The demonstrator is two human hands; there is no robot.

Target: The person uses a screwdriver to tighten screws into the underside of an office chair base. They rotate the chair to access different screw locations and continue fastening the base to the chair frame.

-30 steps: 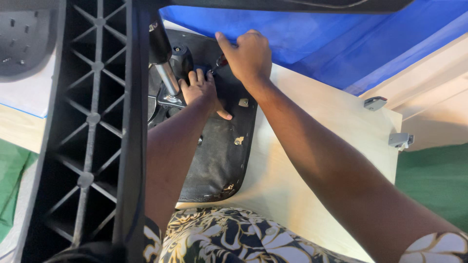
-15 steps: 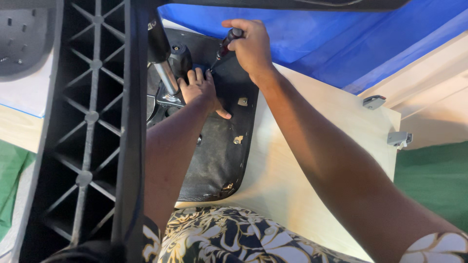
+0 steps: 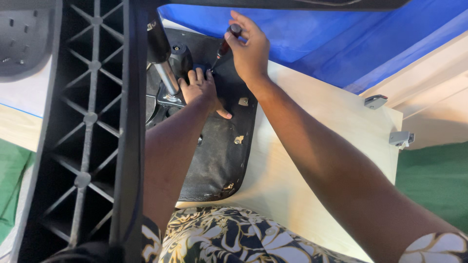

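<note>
Steadying hand: left hand (image 3: 202, 90) is pressed flat, ungripping, on the black seat underside (image 3: 219, 156).
Tool: screwdriver (image 3: 225, 46) is clasped upright by the right hand (image 3: 251, 51) for downward drive.

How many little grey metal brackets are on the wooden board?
2. One grey bracket sits near the board's top right edge; the other bracket is lower, at the right corner. The arms may hide more.

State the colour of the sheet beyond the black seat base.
Blue: the sheet shows plainly in the head view.
</note>
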